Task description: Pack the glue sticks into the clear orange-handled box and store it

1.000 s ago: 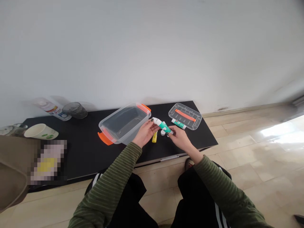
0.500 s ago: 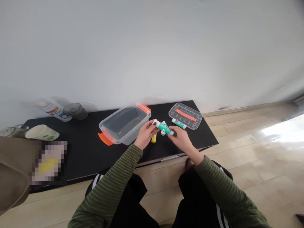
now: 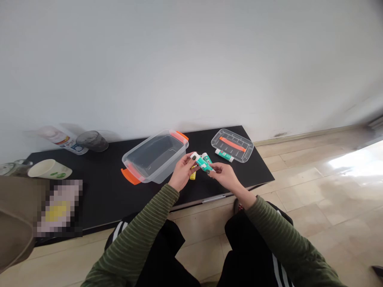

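Between my two hands is a green-and-white glue stick (image 3: 202, 162), held slantwise above the black table. My left hand (image 3: 182, 171) pinches its white upper-left end. At the lower right end, the fingers of my right hand (image 3: 222, 173) are closed on it. Just behind lies a second green-and-white stick (image 3: 207, 158), partly covered by the held one. A small yellow tube (image 3: 193, 173) shows by my left fingertips, mostly hidden. Further right, another green glue stick (image 3: 224, 155) rests against the edge of the clear lid (image 3: 239, 140) with its orange handle.
Left of my hands stands a clear plastic box (image 3: 161, 175) with orange latches. A paper cup (image 3: 48, 169), a dark glass (image 3: 92, 141) and a spray can (image 3: 64, 140) are on the left of the black table (image 3: 101, 195). A wall rises behind it.
The held glue stick has turned a little in my fingers, and its printed side looks different. My right hand has shifted slightly left and down. The view has moved slightly.
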The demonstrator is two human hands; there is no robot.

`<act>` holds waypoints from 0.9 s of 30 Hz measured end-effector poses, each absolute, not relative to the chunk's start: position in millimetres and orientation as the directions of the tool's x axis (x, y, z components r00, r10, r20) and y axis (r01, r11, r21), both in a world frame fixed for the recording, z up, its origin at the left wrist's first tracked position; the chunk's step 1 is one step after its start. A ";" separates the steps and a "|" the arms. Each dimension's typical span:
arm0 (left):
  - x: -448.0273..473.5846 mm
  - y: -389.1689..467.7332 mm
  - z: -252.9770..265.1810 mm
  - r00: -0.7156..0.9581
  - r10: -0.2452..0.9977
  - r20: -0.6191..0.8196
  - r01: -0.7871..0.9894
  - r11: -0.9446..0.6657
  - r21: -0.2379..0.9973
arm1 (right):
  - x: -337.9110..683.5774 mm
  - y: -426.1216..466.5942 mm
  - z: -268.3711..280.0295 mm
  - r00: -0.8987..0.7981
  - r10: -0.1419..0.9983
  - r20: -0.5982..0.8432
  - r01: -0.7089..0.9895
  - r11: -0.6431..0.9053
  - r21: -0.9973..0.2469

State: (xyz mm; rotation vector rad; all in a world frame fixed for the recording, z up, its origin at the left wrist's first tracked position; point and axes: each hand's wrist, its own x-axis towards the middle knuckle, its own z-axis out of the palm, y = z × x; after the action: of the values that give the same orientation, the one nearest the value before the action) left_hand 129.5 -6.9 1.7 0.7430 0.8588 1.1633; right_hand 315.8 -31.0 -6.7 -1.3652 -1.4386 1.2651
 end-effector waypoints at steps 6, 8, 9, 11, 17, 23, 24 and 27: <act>123.7 -2.8 -1.6 0.067 0.988 -0.141 -0.235 0.153 0.960 | 315.6 -15.1 -6.2 -0.256 0.962 -0.099 0.349 -0.004 -0.937; 117.1 1.4 -3.7 0.002 0.996 -0.091 0.047 0.090 0.995 | 320.3 -9.1 -4.9 -0.204 0.978 -0.052 0.528 0.066 -0.846; 113.7 3.4 -4.8 -0.010 0.998 -0.066 0.240 0.067 0.969 | 322.7 -6.5 -4.9 -0.178 0.983 -0.039 0.616 0.081 -0.784; 108.1 6.7 -7.5 0.007 0.998 -0.059 0.612 0.042 0.790 | 326.3 -2.3 -6.6 -0.149 0.988 -0.041 0.759 0.088 -0.646; 111.8 14.6 -20.7 0.051 0.987 -0.154 0.943 0.003 0.332 | 325.9 3.8 -17.9 -0.143 0.987 -0.072 0.913 0.104 -0.394; 123.9 19.0 -25.7 0.062 0.987 -0.149 0.948 -0.011 0.317 | 324.8 9.0 -25.9 -0.130 0.986 -0.102 0.935 0.087 -0.345; 124.9 19.2 -26.2 0.065 0.987 -0.149 0.947 -0.013 0.322 | 325.2 10.1 -26.8 -0.128 0.985 -0.112 0.936 0.083 -0.341; 127.3 18.4 -29.2 0.072 0.989 -0.126 0.946 -0.028 0.324 | 326.6 13.5 -28.8 -0.122 0.983 -0.134 0.939 0.070 -0.336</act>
State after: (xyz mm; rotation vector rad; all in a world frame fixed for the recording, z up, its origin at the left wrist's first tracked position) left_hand 127.3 18.4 -29.2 2.0353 1.9328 0.1911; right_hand 326.6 13.5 -28.8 -1.9914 -2.2002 0.5214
